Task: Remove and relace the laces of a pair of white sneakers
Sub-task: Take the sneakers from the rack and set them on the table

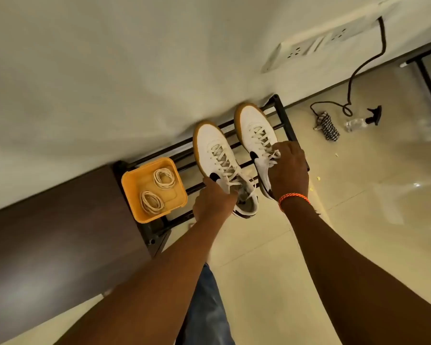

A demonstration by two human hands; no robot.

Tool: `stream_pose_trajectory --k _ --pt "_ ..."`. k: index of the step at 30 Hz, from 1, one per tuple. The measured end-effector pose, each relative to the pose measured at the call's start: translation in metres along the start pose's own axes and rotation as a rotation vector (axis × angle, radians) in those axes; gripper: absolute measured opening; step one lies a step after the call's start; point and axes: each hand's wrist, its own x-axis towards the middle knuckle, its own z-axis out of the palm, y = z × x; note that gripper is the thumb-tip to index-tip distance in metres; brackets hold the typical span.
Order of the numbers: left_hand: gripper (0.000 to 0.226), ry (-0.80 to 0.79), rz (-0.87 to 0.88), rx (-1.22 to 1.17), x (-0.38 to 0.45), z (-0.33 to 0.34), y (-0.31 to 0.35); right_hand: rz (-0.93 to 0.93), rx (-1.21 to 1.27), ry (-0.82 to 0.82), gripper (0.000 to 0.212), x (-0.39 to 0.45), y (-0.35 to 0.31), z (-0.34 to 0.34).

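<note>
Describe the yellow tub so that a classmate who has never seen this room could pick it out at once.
Find the black metal shoe rack standing against the pale wall. Two white sneakers sit on it; the yellow tub sits at the rack's other end, to their left, next to a dark brown panel. It is the only yellow container there, square and open-topped, with two coiled bundles of pale laces inside.

The right hand (288,169) covers the rear of the right sneaker (255,135), so its collar and lace ends are hidden. The left hand (213,201) hides the left sneaker (219,158)'s near side. Whether either hand pinches a lace is unclear. The small clear object (356,123) on the floor, possibly a bottle, is too blurred to tell.
</note>
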Motion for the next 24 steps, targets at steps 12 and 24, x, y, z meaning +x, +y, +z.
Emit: stream_pose_trajectory --k 12,24 --pt "0.051 0.002 -0.139 -0.037 0.02 0.022 0.011 0.371 0.151 -0.161 0.059 0.023 0.021 0.016" --pt "0.041 0.078 -0.034 -0.027 -0.016 0.002 0.001 0.356 0.158 -0.024 0.06 -0.017 -0.01 0.002"
